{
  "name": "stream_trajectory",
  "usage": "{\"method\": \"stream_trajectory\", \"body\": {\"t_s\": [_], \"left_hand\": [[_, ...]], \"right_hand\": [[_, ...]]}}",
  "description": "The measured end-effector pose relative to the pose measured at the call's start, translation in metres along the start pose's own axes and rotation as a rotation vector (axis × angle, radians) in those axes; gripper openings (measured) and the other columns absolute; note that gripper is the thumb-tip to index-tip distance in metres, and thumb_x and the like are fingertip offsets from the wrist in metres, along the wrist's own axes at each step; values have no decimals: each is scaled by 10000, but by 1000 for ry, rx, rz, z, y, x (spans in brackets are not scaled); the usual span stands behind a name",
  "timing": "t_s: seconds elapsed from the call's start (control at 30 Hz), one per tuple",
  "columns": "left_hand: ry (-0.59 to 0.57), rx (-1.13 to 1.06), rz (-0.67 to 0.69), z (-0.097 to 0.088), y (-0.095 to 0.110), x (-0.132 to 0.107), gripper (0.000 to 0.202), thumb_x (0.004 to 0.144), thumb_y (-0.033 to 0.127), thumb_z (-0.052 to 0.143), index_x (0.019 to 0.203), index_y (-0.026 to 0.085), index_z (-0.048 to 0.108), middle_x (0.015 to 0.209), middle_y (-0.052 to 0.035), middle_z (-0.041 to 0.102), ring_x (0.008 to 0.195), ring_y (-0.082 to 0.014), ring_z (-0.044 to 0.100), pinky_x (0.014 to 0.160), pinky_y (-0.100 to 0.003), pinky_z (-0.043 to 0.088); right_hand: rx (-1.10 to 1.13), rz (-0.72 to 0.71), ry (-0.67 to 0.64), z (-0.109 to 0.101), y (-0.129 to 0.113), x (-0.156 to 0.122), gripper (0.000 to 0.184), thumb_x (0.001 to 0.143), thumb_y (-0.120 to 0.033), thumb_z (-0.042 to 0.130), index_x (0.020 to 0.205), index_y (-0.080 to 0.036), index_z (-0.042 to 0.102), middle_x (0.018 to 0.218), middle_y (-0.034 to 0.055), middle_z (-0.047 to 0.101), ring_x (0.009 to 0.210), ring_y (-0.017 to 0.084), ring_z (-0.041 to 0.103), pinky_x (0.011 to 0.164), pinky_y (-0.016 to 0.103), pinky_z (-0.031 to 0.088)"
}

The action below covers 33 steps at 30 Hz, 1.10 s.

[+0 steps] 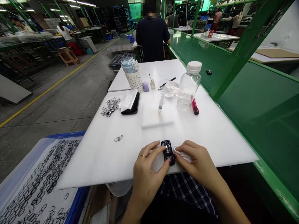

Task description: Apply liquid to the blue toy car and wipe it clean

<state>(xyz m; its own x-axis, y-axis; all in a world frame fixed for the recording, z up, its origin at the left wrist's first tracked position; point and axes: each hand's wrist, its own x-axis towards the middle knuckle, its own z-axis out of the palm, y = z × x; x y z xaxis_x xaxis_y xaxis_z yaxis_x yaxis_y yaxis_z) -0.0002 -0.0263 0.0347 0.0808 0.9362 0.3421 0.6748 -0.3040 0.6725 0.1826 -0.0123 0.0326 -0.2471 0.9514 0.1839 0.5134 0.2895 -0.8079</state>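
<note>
A glossy black toy car (168,152) is at the front edge of the white foam-covered table (98,161). My left hand (149,165) grips it, with fingertips on its top and the thumb at its near end. On the car's right side, my right hand (197,160) pinches a folded white cloth (183,153), its fingertips close against the car. Part of the cloth is hidden under the fingers. Two thin black rings (118,138) lie to the left of my hands. Beyond the car, a syringe (161,103) rests on a white foam block (157,119).
Black rings (111,106) are heaped at the left, beside a phone (132,105) under tissue. A patterned tumbler (133,76), small bottle (152,84), see-through jar (188,88) and red cutter (195,107) stand or lie farther back. A ring-filled blue tray (79,193) is lower left; a green conveyor (257,102) runs right.
</note>
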Motion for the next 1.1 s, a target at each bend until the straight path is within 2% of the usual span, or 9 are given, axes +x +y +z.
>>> {"method": "stream_trajectory", "body": {"t_s": [0.07, 0.4, 0.63, 0.93, 1.0, 1.1], "left_hand": [[-31, 3, -25, 0, 0, 0, 293, 803, 187, 667, 1088, 255, 667, 1232, -49, 621, 1140, -240, 577, 987, -421, 486], [-66, 1, -79, 1, 3, 1, 290, 808, 181, 633, 1084, 267, 653, 1230, -38, 633, 1148, -240, 579, 984, -447, 494], [-119, -37, -88, -2, 3, 5, 253, 848, 201, 592, 1086, 280, 625, 1296, -23, 610, 1195, -239, 553, 996, -456, 478], [-106, -41, -80, -2, 7, 7, 239, 840, 143, 570, 1039, 259, 632, 1210, -34, 655, 1155, -240, 573, 980, -452, 482], [-142, -44, -77, -7, 5, 11, 265, 834, 136, 575, 1061, 261, 631, 1218, -44, 646, 1170, -250, 562, 987, -457, 478], [-327, -56, 19, -18, 0, 22, 504, 818, 170, 635, 1291, 312, 533, 1409, -53, 513, 1309, -277, 445, 1064, -485, 410]], "right_hand": [[0, 9, 0, 0, 0, 0, 99, 893, -238, 572, 923, -214, 663, 814, -12, 584, 697, 109, 568, 628, 251, 405], [-39, 24, 37, 2, -3, -1, 101, 899, -267, 575, 904, -207, 656, 787, -12, 585, 659, 98, 546, 569, 234, 372], [-25, 37, 40, 3, -4, -1, 112, 901, -259, 568, 908, -201, 663, 786, -5, 592, 670, 105, 557, 595, 243, 395], [-12, 58, 37, 2, -3, 0, 99, 884, -259, 589, 903, -203, 669, 788, 5, 596, 670, 124, 566, 601, 263, 407], [-10, 51, 38, 1, -3, 1, 93, 881, -251, 592, 901, -202, 668, 789, 7, 596, 673, 126, 566, 601, 263, 406], [24, 17, 56, -1, -4, 1, 93, 888, -226, 578, 906, -203, 666, 782, 5, 594, 678, 123, 566, 609, 258, 410]]}}
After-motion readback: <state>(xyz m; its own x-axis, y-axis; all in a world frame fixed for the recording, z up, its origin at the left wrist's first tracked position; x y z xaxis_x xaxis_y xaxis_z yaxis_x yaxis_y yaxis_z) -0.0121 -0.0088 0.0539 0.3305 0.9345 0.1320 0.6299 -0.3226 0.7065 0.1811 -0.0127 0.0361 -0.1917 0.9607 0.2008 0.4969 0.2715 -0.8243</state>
